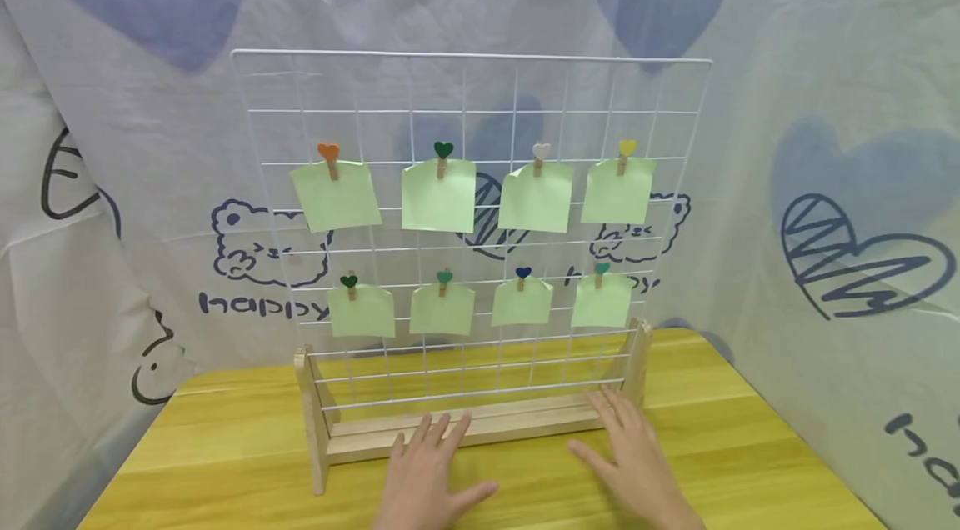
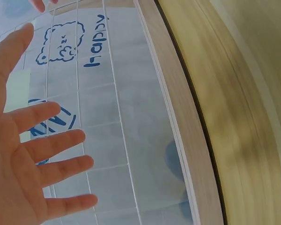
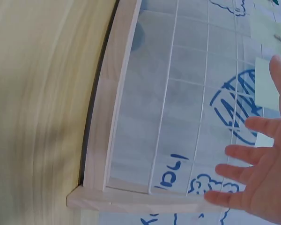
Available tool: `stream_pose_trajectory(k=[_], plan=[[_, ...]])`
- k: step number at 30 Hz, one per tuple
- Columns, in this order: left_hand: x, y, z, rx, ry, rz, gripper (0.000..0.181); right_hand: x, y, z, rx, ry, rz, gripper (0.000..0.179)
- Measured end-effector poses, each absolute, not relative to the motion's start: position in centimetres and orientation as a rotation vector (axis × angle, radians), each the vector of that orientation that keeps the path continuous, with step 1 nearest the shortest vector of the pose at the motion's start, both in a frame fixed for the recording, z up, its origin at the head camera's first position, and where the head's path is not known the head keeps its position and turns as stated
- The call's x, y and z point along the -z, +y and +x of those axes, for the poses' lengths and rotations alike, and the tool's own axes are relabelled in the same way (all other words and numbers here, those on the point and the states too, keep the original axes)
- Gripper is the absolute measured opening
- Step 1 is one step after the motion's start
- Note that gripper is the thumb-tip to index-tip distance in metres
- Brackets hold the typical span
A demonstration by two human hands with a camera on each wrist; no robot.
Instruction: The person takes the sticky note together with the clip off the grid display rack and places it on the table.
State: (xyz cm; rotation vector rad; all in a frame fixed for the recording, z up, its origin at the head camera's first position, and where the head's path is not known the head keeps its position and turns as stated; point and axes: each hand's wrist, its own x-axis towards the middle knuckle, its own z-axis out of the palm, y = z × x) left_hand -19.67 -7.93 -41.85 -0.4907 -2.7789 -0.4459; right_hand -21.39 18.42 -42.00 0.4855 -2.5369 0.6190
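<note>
A white wire grid (image 1: 465, 111) stands upright in a wooden base (image 1: 480, 422) on the table. Two rows of pale green paper notes hang on it, such as the upper left note (image 1: 337, 201) and the lower right note (image 1: 602, 302). Small clothespins with coloured hearts hold them, among them an orange one (image 1: 328, 153) and a yellow one (image 1: 626, 150). My left hand (image 1: 427, 472), fingers spread, is in front of the base's left half. My right hand (image 1: 633, 459) spreads its fingers near the base's right end. Neither hand holds anything; whether they touch the base I cannot tell.
The base has wooden side posts, a left one (image 1: 311, 422) and a right one (image 1: 637, 363). The yellow wood-grain table (image 1: 750, 447) extends around it. Behind and at the sides hangs a pale cloth (image 1: 847, 38) with blue hearts and drawings.
</note>
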Motion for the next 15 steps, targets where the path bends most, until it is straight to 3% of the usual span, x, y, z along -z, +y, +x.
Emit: stream_pose_trajectory(k=[15], plan=[[41.7, -6.5, -20.3, 0.679, -2.488, -0.61, 0.042, 40.4, 19.8, -22.8, -0.915, -2.226, 0.47, 0.03]])
